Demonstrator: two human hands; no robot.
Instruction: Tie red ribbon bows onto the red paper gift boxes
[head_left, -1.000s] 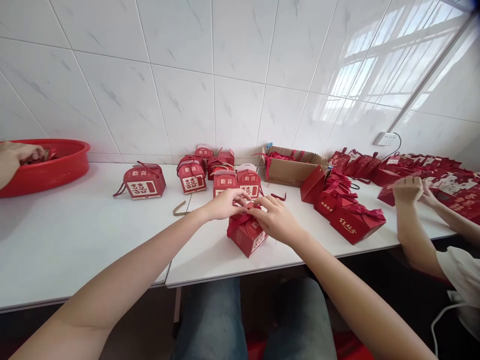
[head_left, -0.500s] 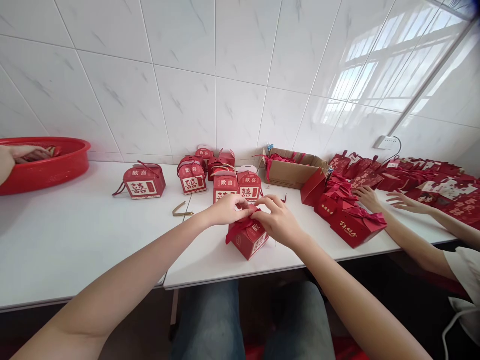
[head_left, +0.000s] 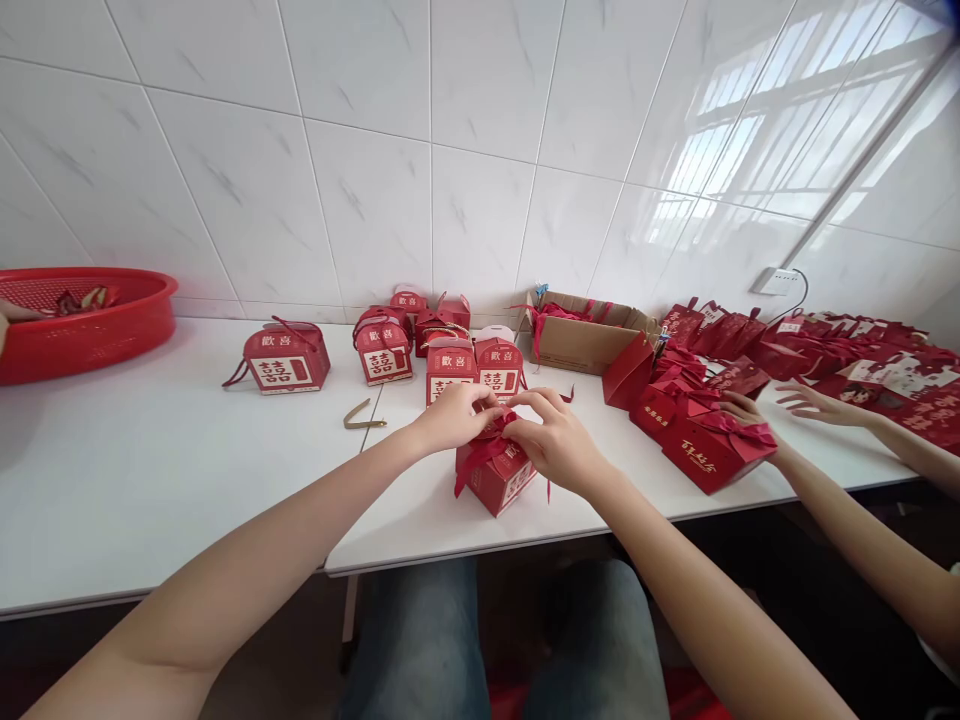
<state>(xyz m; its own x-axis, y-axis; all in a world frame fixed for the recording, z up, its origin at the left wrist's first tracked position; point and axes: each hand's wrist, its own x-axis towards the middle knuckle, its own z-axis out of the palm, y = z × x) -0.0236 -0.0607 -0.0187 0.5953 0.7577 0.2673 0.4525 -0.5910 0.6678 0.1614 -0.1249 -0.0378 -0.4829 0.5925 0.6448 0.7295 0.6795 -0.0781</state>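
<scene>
A small red gift box (head_left: 496, 482) stands on the white table (head_left: 150, 470) in front of me. A red ribbon (head_left: 480, 452) lies across its top and hangs down its left side. My left hand (head_left: 452, 413) pinches the ribbon above the box. My right hand (head_left: 553, 435) grips the ribbon from the right, fingers curled. Both hands touch over the box top.
Several finished red boxes (head_left: 382, 352) stand behind, near the tiled wall. A cardboard carton (head_left: 581, 343) and flat red boxes (head_left: 712, 450) lie to the right, where another person's hands (head_left: 814, 405) reach. A red basin (head_left: 90, 320) sits far left. A tan strip (head_left: 364, 415) lies on the table.
My hands stay on the ribbon, working it a little over the box. The person on the right lowered both hands toward the red boxes. The hand at the basin drew back left.
</scene>
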